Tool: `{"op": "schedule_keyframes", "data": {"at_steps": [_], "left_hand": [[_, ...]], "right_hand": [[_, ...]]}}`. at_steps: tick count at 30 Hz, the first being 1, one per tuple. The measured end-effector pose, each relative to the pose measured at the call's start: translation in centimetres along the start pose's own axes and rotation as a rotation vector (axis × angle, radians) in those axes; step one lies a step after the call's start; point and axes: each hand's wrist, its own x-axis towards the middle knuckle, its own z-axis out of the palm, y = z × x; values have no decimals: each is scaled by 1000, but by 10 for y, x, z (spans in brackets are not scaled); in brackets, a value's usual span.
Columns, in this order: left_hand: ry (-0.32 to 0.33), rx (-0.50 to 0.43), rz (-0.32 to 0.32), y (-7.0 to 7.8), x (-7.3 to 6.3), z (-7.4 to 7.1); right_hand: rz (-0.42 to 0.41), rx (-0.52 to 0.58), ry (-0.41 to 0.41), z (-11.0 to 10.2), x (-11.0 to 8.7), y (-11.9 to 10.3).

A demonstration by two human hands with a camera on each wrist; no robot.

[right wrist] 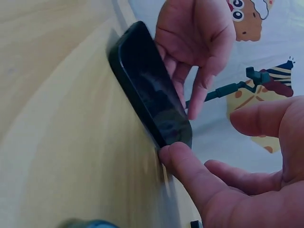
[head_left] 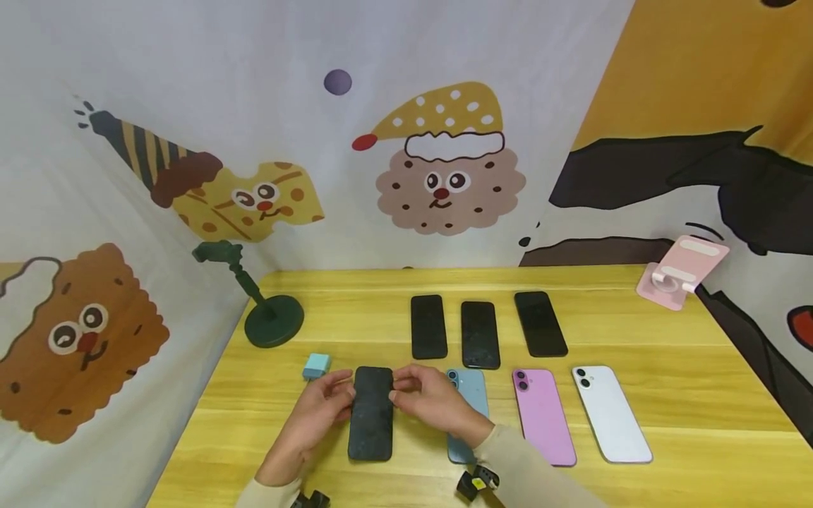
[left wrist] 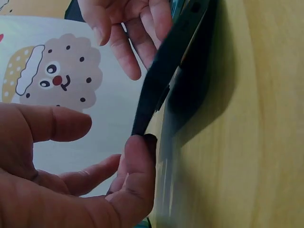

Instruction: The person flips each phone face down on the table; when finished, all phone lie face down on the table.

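Observation:
A black smartphone [head_left: 371,415] is held between both hands, its dark screen up. In the left wrist view the phone [left wrist: 164,71] stands slightly off the wood, a shadow beneath it and a small bump on its underside. My left hand [head_left: 322,408] grips its left edge with the fingertips; the uppermost digit stays clear in the left wrist view. On the opposite edge, my right hand [head_left: 438,400] holds the phone by its fingertips too. The right wrist view shows one fingertip [right wrist: 173,154] right at the phone's near corner. A blue phone [head_left: 485,402] lies partly under the right forearm.
Pink [head_left: 545,418] and white [head_left: 612,415] phones lie face down to the right. Behind them lie three black phones [head_left: 480,334]. A light-blue small block [head_left: 316,366] is beside the left hand. A green stand [head_left: 274,321] and pink stand [head_left: 682,271] occupy the back corners.

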Motion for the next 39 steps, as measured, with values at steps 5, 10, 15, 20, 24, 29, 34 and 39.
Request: {"op": "schedule_keyframes", "data": {"at_steps": [5, 10, 15, 20, 24, 29, 34, 39], "left_hand": [[-38, -2, 72, -1, -3, 2], [-107, -15, 118, 0, -3, 4], [-203, -62, 117, 0, 0, 5], [-307, -151, 78, -3, 5, 6], [-384, -226, 37, -7, 7, 8], [-438, -234, 19, -7, 8, 14], [-464, -203, 23, -2, 10, 22], [-442, -127, 52, 1, 10, 32]], "right_hand": [[2, -36, -27, 2, -6, 3], [0, -6, -47, 1, -8, 2], [22, 37, -53, -1, -7, 0], [54, 124, -58, -4, -4, 0], [75, 194, -83, -7, -4, 1], [86, 253, -96, -8, -6, 1], [86, 280, -105, -10, -8, -2], [70, 297, -91, -12, -10, -1]]}}
